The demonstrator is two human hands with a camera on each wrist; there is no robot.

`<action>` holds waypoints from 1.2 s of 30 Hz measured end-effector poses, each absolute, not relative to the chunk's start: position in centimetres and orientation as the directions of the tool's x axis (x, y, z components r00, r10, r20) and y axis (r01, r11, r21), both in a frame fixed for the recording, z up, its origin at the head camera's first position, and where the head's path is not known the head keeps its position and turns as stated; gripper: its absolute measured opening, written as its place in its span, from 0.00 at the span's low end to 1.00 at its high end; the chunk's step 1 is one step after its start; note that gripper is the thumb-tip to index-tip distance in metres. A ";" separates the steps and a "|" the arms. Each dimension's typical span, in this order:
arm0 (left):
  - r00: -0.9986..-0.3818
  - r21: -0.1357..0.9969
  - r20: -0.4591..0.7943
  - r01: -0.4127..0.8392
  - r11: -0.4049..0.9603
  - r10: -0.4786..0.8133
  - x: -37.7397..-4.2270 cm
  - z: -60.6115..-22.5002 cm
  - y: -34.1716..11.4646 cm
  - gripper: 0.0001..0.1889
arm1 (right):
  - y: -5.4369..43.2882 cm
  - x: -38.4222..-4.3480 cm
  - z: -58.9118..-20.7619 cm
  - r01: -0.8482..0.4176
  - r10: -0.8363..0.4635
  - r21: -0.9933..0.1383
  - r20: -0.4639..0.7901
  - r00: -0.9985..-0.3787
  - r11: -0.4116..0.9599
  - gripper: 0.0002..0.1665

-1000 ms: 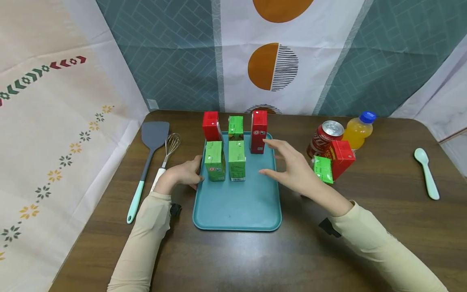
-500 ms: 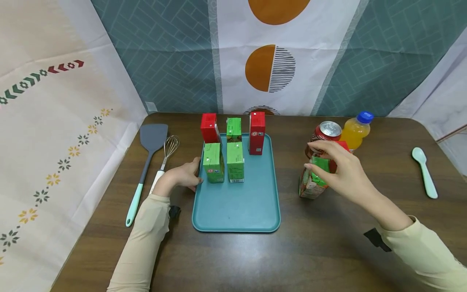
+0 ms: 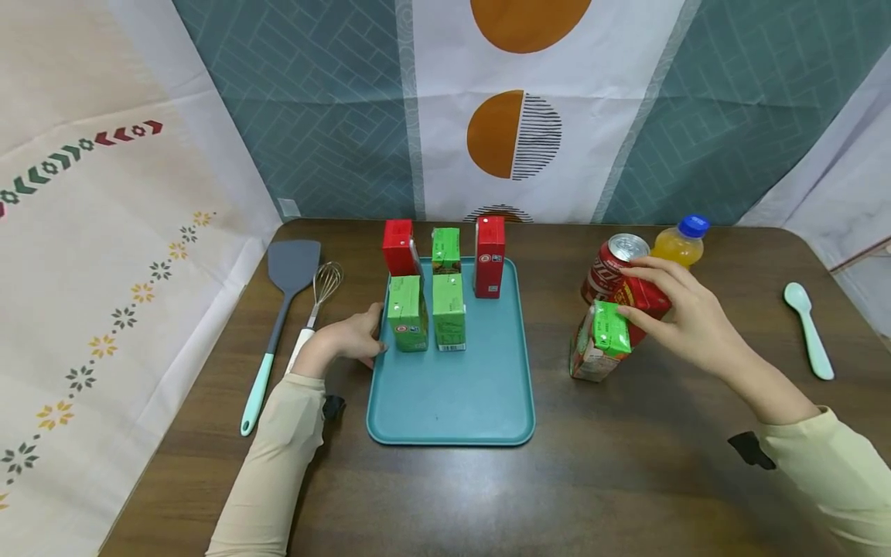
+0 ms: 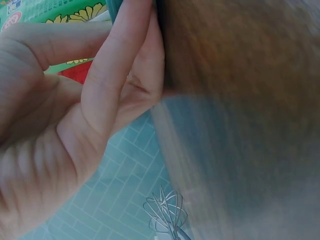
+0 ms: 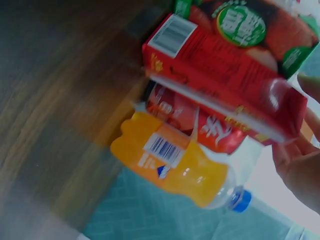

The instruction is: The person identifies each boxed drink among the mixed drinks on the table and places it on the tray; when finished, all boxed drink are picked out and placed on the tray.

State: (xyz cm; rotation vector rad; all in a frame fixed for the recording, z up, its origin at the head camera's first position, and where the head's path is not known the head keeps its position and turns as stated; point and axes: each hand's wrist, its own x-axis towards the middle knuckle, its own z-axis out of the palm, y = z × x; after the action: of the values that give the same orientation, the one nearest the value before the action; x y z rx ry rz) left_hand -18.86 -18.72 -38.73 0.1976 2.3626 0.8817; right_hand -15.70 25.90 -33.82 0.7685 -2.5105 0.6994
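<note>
On the left side of the teal tray, my left hand grips the rim, its fingers close up at the edge in the left wrist view. My right hand is spread over a red drink carton, fingers on the far side and thumb on the near side, beside a green drink carton. In the right wrist view its fingers are at the end of the red carton. Upright on the tray stand green cartons and red cartons.
Behind the right-hand cartons are a red soda can and an orange drink bottle with a blue cap. A mint spoon lies far right. A spatula and a whisk lie left of the tray.
My right hand has moved right, from beside the red carton on the tray to over the red carton near the can. The left hand has stayed at the tray rim.
</note>
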 end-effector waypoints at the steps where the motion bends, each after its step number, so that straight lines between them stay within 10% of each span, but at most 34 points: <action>1: -0.807 0.638 -0.487 -0.066 0.767 0.335 -18.8 -38.7 -18.7 0.41 | 26.1 -15.8 -33.9 -0.597 -0.384 -0.344 0.517 -0.765 0.725 0.38; 19: -0.803 0.643 -0.490 -0.072 0.762 0.338 -18.7 -38.9 -18.5 0.41 | 29.1 -16.5 -34.7 -0.175 -0.206 -0.693 0.039 -0.978 0.700 0.46; 36: -0.808 0.631 -0.485 -0.058 0.773 0.335 -18.7 -38.6 -18.7 0.40 | 28.7 -15.8 -36.5 -0.160 -0.035 -0.775 0.176 -0.984 0.611 0.38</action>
State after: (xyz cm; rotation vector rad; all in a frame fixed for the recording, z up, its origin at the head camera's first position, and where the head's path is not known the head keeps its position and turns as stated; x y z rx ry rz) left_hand -18.71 -18.67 -38.64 0.2057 2.3685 0.8696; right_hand -15.78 28.66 -36.48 0.1644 -2.6894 1.3160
